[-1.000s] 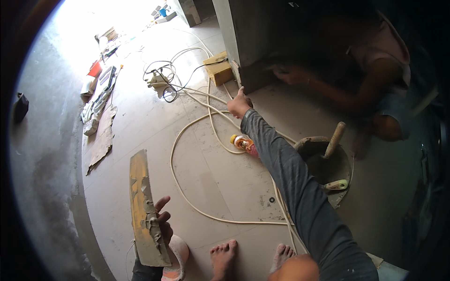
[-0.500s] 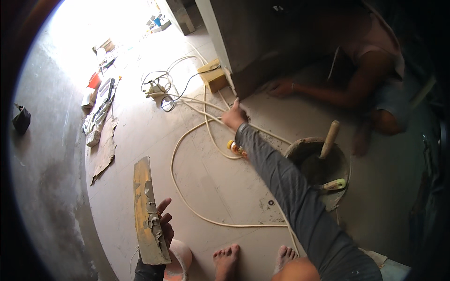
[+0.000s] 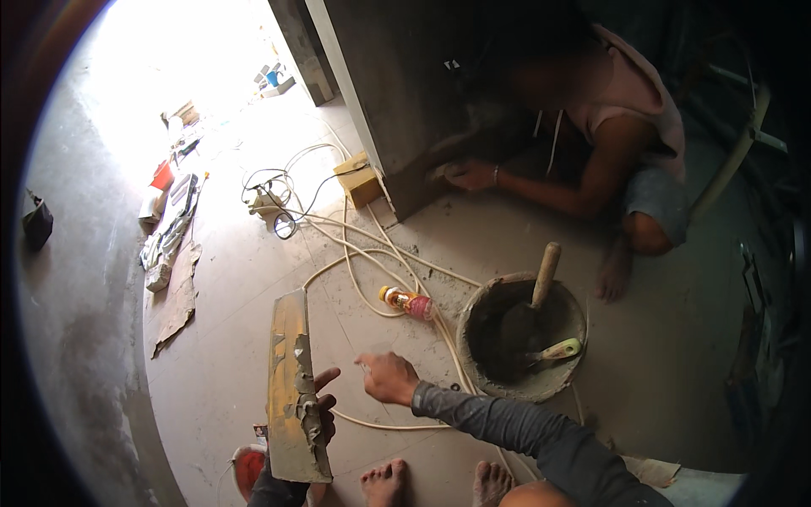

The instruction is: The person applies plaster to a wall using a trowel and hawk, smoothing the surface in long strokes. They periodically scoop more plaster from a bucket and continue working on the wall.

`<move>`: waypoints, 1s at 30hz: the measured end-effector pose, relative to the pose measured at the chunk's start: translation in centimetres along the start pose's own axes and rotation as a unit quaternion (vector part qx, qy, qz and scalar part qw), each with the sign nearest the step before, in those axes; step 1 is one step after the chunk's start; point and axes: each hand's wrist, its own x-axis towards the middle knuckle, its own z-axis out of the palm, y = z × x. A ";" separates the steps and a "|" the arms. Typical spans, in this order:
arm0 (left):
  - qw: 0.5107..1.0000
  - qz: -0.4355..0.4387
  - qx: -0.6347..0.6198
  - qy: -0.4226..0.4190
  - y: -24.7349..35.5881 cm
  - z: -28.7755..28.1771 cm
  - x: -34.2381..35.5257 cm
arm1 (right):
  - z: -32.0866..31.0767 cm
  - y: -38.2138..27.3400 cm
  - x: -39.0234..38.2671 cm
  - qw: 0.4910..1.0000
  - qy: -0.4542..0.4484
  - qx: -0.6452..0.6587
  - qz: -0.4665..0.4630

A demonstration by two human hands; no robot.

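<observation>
My left hand (image 3: 323,406) grips a long, flat yellowish trowel (image 3: 283,372) smeared with grey mortar, held upright at the lower centre. My right hand (image 3: 389,376) is just right of it, fingers curled closed with the forefinger toward the trowel; whatever it may hold is hidden or too small to tell. To the right a round tub of grey mix (image 3: 486,355) holds a wooden-handled tool (image 3: 543,270) and a green-handled scraper (image 3: 559,350). A bottle with a yellow cap and red label (image 3: 407,302) lies beyond my hands. My bare feet (image 3: 382,483) are on the tiles.
A co-worker (image 3: 625,144) crouches at the dark wall (image 3: 397,101), hand low against it. Pale cables (image 3: 393,427) loop across the tiles around a yellow block (image 3: 355,182). Cardboard and bundles (image 3: 173,313) lie at left, a red bucket (image 3: 249,469) at lower left, long bars (image 3: 731,165) at right.
My right hand has drawn back from the wall corner to beside the trowel, which has shifted rightward. The view has shifted, showing more of the co-worker and tub.
</observation>
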 end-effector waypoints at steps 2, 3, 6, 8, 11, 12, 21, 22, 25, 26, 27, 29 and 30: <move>1.000 -0.006 -0.001 -0.008 -0.5 0.6 0.3 | 0.3 0.3 -2.0 1.000 -0.021 -0.005 -0.020; 1.000 -0.011 -0.013 -0.024 -0.9 0.9 0.4 | 0.4 0.7 -2.8 0.999 -0.024 -0.007 -0.037; 0.989 0.049 0.104 0.091 -1.9 1.8 -0.1 | 1.2 1.6 -4.4 0.998 -0.032 -0.024 -0.053; 0.990 0.026 0.111 0.088 -2.4 2.2 -0.5 | 1.8 2.0 -5.2 0.998 -0.045 -0.032 -0.041; 0.980 0.052 0.154 0.114 -2.8 1.9 -1.1 | 3.2 2.5 -6.4 0.997 -0.056 -0.017 -0.042; 0.988 0.035 0.137 0.067 -2.6 1.6 -1.1 | 3.7 2.7 -6.7 0.996 -0.073 -0.016 -0.054; 0.999 -0.046 0.015 0.003 -1.1 -0.8 -1.8 | 6.0 5.0 -8.4 0.994 -0.091 -0.005 -0.058; 0.999 -0.042 0.022 0.003 -1.0 -0.9 -1.8 | 5.8 5.1 -8.3 0.995 -0.095 0.000 -0.039; 0.999 -0.034 0.038 0.000 -0.7 -0.9 -1.4 | 4.9 5.4 -7.9 0.995 -0.094 0.014 0.001; 0.998 -0.033 0.044 0.001 -0.5 -0.9 -1.4 | 4.6 5.4 -7.7 0.995 -0.095 0.003 0.004; 0.998 -0.033 0.050 0.001 -0.4 -0.8 -1.3 | 4.4 5.6 -7.4 0.996 -0.087 0.002 0.004; 0.998 -0.034 0.056 0.006 -0.2 -0.8 -1.2 | 4.3 5.8 -6.9 0.999 -0.050 0.004 -0.016; 0.998 -0.034 0.057 0.007 -0.1 -0.9 -1.1 | 4.3 6.0 -6.6 0.999 -0.024 0.004 -0.035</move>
